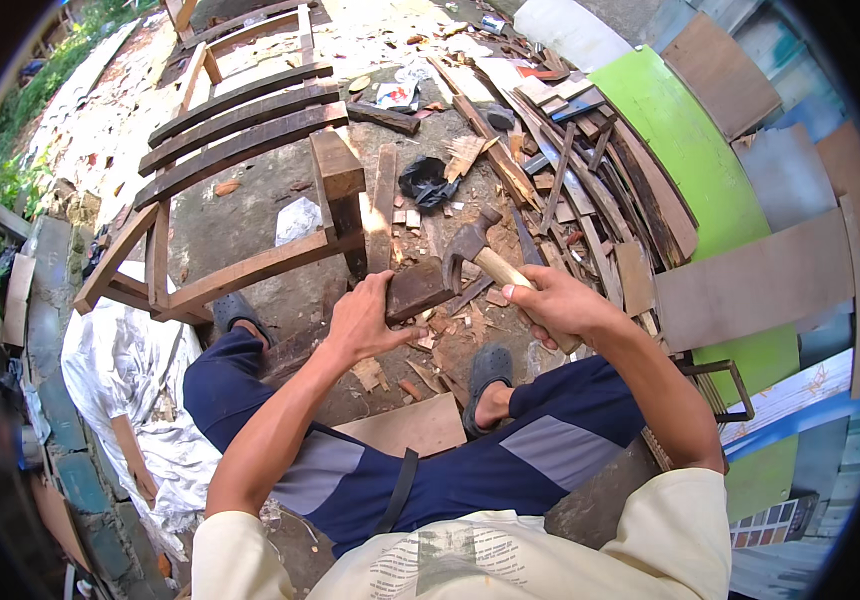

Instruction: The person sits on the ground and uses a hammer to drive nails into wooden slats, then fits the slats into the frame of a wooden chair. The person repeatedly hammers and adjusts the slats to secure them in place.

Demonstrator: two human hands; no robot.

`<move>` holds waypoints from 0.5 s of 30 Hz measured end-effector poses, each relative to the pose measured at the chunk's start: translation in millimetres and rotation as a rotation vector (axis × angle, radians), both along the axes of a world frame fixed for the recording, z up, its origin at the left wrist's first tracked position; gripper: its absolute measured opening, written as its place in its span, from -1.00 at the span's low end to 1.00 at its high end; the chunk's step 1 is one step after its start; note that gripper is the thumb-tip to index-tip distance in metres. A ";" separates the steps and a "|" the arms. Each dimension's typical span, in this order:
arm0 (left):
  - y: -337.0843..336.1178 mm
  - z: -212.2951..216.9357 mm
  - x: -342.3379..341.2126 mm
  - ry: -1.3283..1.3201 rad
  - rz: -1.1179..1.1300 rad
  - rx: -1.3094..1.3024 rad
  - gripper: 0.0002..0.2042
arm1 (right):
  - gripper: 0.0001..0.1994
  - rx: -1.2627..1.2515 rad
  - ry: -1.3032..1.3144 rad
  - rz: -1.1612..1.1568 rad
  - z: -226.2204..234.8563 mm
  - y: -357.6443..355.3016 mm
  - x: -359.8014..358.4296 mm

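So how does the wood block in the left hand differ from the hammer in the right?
The wood block is short, dark and chunky; the hammer has a long pale handle with a dark metal head. The left hand grips the block from behind; the right hand wraps the handle. Both are held over the ground between the feet.

I see a small dark brown block of wood (416,290). It is thick and has flat sides, and it is tilted up off the ground. Just beside it is a hammer (485,258). The hammer has a dark metal head with a claw and a light wooden handle. Its head is right above the block, almost touching it.
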State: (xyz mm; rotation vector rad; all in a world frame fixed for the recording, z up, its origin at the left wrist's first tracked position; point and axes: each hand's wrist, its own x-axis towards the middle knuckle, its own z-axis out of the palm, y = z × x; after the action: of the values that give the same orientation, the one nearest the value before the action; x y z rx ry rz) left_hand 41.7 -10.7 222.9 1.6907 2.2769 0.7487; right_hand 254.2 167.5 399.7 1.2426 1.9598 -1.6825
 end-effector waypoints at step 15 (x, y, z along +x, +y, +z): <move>41.0 -186.2 79.9 0.063 -0.026 -0.289 -0.27 | -0.87 -0.513 -0.521 -0.013 -260.0 161.9 36.8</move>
State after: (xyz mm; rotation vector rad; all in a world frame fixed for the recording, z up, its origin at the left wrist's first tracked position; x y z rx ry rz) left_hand 121.6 30.3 36.7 1.6245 2.2690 0.3437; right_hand 291.0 329.3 139.7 1.3099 1.1340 -1.5256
